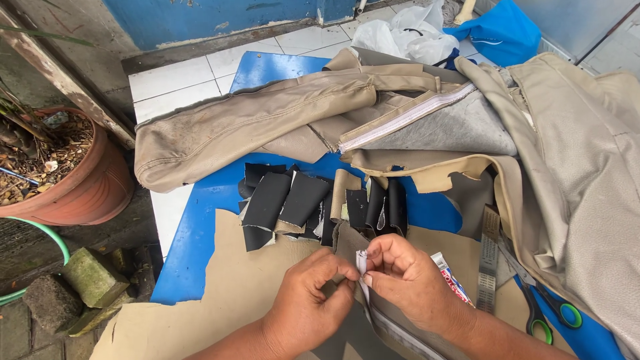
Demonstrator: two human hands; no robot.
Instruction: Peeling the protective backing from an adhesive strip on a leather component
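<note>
My left hand and my right hand meet at the bottom middle, both pinching the end of a white zipper strip sewn to a beige leatherette piece. The strip runs down between my wrists. Just beyond my fingers lies a pile of several black leatherette scraps. A small glue tube lies right of my right hand.
A blue table carries a flat beige sheet and a large beige seat cover. Scissors with green-ringed handles and a grey ruler lie at right. A terracotta plant pot stands left; plastic bags lie behind.
</note>
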